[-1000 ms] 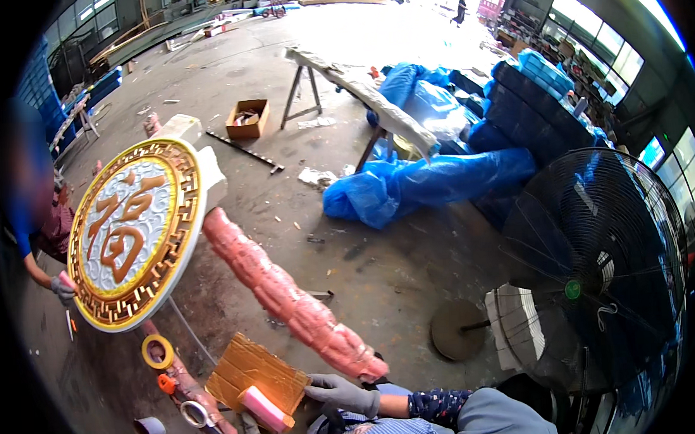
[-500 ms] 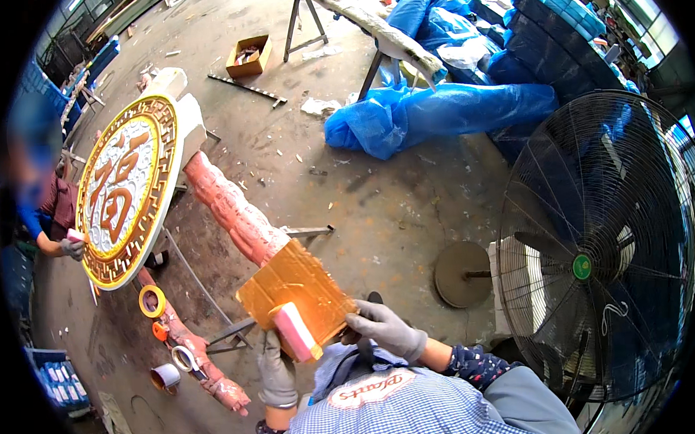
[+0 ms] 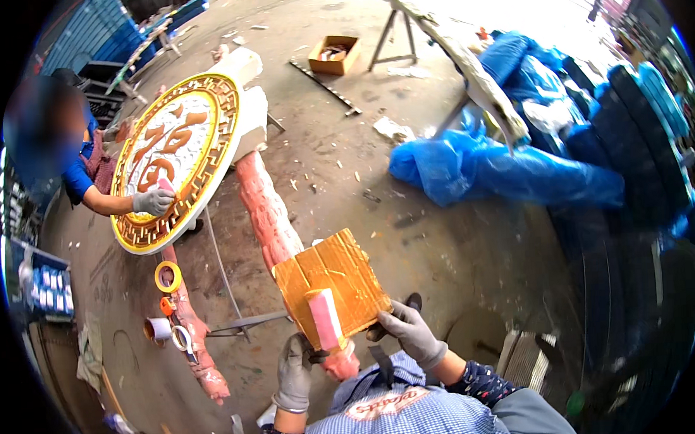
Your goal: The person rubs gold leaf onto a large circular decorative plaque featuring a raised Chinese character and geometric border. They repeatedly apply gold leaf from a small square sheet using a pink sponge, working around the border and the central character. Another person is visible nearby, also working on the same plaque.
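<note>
My left hand (image 3: 294, 374), in a grey glove, is closed at the lower left corner of a brown piece of cardboard (image 3: 350, 271) smeared with glossy golden-brown. Its fingers are bent, and part of their grip is hidden. Gripping the cardboard's right lower edge, my right hand (image 3: 413, 335) wears a similar glove with dark fingertips. On the cardboard lies a pink and white foam block (image 3: 324, 317), its near end stained orange and close to my left fingers. Beneath the cardboard runs a lumpy pink-wrapped beam (image 3: 266, 209), partly hidden.
At left, a person's gloved hand (image 3: 154, 201) holds a pink block against a round gold-rimmed panel (image 3: 222, 149). Tape rolls (image 3: 168, 277) rest on another pink-wrapped beam (image 3: 188, 325). Blue plastic wrapping (image 3: 508, 163) lies right of a trestle; a cardboard box (image 3: 334, 56) stands farther back.
The view has turned, so the panel, box and blue wrapping appear farther right. The other person's hand now sits higher on the panel. My hands keep hold of the cardboard.
</note>
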Demonstrator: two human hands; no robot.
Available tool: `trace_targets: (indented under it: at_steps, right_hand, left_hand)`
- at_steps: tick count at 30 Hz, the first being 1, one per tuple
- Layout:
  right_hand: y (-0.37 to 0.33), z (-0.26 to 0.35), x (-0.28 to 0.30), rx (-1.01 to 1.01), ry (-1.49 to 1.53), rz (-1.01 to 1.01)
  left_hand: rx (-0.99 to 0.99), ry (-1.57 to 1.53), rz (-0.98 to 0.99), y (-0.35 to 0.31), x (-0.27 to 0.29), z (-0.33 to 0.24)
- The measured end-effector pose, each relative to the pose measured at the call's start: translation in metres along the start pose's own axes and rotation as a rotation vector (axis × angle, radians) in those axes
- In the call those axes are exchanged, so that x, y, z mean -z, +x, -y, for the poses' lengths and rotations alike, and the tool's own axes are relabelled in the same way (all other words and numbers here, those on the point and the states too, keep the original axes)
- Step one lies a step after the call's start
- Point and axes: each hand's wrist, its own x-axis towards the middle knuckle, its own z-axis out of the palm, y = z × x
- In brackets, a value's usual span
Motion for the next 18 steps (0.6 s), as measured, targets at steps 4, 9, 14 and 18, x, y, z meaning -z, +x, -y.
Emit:
trace_targets:
  at_steps: [4,9,14,18]
  right_hand:
    - [0.044,0.062,0.046,0.000,-0.032,0.057]
    - [0.072,0.149,0.094,-0.023,-0.013,-0.014]
    - [0.117,0.190,0.144,0.120,-0.023,-0.100]
    - [0.150,0.206,0.176,0.065,-0.047,-0.145]
  left_hand:
    - [0.038,-0.135,-0.214,0.031,-0.044,0.021]
    - [0.034,-0.173,-0.224,0.065,-0.096,0.005]
    - [0.067,-0.235,-0.381,0.106,-0.098,0.030]
    - [0.098,-0.265,-0.399,0.142,-0.122,0.038]
